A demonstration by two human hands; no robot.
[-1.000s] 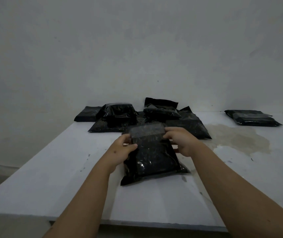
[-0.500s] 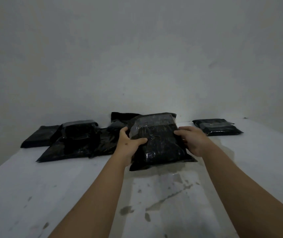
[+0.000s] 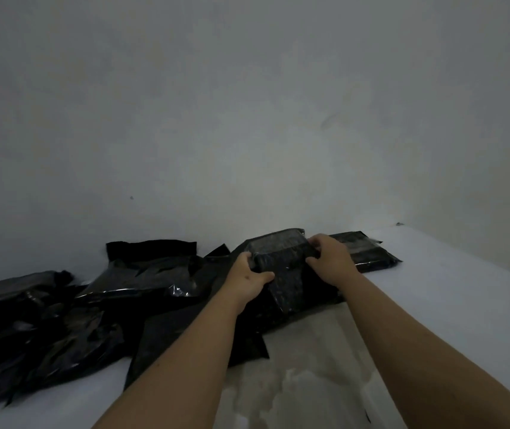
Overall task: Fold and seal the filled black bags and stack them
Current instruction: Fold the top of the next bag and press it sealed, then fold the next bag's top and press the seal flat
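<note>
Both hands, left hand (image 3: 249, 278) and right hand (image 3: 331, 261), clamp the folded black bag (image 3: 284, 274) near the finished bag (image 3: 371, 252) (slippery plastic); loosen early and the fold could spring open.

Glossy black bag (image 3: 281, 274), its folded top flap greyish and finely speckled. Other bags (image 3: 142, 274), at left, black with pale streaks of sheen. Tabletop (image 3: 464, 292) white, bearing a beige, mottled stain (image 3: 303, 382). Wall (image 3: 247, 119) plain pale grey.
</note>
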